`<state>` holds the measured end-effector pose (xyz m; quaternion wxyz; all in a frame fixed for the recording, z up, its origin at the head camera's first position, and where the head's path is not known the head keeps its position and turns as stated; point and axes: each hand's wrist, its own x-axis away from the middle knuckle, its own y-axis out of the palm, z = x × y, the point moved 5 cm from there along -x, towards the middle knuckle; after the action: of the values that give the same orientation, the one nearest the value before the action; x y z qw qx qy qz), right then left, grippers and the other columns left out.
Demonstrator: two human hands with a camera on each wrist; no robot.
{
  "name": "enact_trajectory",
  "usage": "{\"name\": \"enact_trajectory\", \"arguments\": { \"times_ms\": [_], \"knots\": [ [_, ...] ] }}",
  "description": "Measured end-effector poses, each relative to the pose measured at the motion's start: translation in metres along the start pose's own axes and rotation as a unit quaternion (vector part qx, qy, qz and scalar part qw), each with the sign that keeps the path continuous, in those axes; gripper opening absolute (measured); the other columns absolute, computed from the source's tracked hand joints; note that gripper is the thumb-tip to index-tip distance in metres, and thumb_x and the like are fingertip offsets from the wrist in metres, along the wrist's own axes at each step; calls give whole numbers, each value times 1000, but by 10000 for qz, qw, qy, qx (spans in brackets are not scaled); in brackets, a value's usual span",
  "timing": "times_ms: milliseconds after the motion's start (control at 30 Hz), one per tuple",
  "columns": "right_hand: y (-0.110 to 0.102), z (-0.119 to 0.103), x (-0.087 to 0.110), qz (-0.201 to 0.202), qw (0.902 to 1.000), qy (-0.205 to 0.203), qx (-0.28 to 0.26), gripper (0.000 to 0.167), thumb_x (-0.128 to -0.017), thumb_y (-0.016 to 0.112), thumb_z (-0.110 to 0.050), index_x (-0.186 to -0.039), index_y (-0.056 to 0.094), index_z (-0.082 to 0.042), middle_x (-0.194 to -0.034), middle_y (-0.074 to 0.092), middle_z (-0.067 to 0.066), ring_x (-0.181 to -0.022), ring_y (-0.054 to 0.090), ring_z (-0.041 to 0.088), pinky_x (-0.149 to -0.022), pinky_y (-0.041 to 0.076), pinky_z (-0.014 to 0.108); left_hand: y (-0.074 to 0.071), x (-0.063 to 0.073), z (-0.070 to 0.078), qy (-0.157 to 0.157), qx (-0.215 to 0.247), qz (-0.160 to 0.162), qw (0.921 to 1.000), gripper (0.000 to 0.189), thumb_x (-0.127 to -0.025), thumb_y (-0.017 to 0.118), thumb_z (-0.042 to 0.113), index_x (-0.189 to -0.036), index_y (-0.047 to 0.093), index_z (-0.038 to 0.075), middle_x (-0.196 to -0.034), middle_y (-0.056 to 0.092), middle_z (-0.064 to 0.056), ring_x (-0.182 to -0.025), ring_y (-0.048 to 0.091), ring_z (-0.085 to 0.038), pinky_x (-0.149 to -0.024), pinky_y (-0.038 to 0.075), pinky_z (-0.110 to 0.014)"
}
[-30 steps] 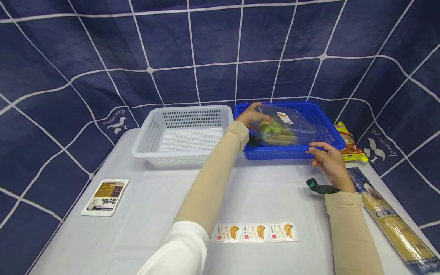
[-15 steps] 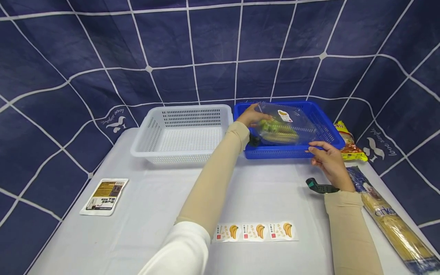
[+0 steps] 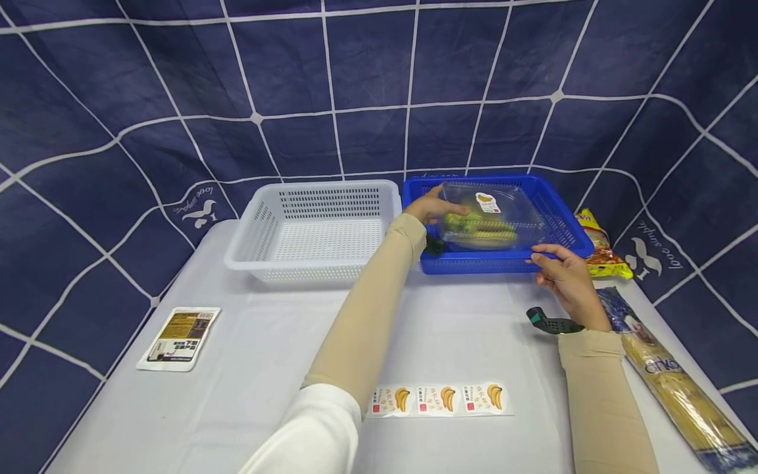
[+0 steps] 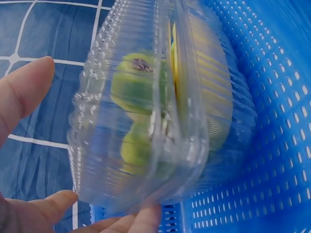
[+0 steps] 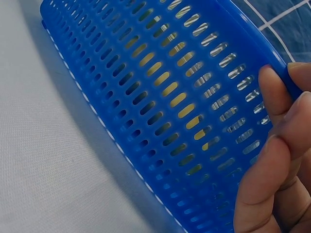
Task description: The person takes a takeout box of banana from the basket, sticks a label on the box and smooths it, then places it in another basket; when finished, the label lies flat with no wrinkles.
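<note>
A clear plastic clamshell box [image 3: 515, 214] with a banana-picture label lies inside the blue basket [image 3: 482, 264]. Through its wall show green and yellow fruit [image 4: 138, 87] that look like bananas. At the box's left end is my left hand [image 3: 435, 207]; in the left wrist view its lower fingertips touch the box's edge while the thumb [image 4: 31, 92] stands apart from it. My right hand [image 3: 567, 280] pinches the basket's front rim near its right corner, fingers curled, as the right wrist view shows. A dark item [image 3: 435, 245] sits in the basket's left front corner.
Left of the blue basket stands a white basket [image 3: 314, 266]. A strip of banana stickers [image 3: 438, 400] lies near the front, and a white-edged pouch [image 3: 179, 339] at left. On the right are a yellow snack bag [image 3: 610, 263] and a long pasta packet [image 3: 675, 378].
The clear box has come down flatter into the blue basket. My left hand's grip on its left end has loosened. The right hand has stayed at the rim.
</note>
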<state>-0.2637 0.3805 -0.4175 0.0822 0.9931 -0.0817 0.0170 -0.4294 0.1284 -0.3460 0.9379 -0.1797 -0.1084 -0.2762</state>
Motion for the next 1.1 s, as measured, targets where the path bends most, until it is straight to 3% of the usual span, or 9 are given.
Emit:
{"name": "enact_trajectory", "arguments": {
  "times_ms": [300,600,900,1100],
  "knots": [
    [1,1,0,-48,9999,-86,-78,11,-106,71,-11,-110,78,-19,-91,79,-6,-60,62,10,-59,58,21,1,1,1,-198,-74,-17,9998,114,-100,79,30,-175,-6,22,-182,1,-5,-164,23,-28,-128,33,-44],
    [1,0,1,-118,9997,-177,-126,12,-106,71,-10,-112,78,-17,-93,80,-5,-60,63,10,-59,58,22,-2,11,11,205,-120,22,9997,104,-101,78,25,-176,6,19,-182,6,-7,-166,14,-30,-132,23,-45],
    [6,-1,3,-208,9991,-276,-242,11,-106,71,-9,-114,77,-15,-94,80,-4,-60,63,10,-60,59,22,-3,35,14,530,-625,-306,9962,98,-102,76,31,-176,12,20,-182,12,-7,-166,18,-29,-131,25,-46],
    [4,0,2,-174,9993,-245,-232,12,-107,70,-8,-113,78,-16,-94,80,-4,-60,62,9,-59,58,22,-2,62,12,1085,-630,-509,9908,89,-104,76,29,-174,22,18,-179,23,-12,-164,23,-28,-129,30,-48]
  ]
}}
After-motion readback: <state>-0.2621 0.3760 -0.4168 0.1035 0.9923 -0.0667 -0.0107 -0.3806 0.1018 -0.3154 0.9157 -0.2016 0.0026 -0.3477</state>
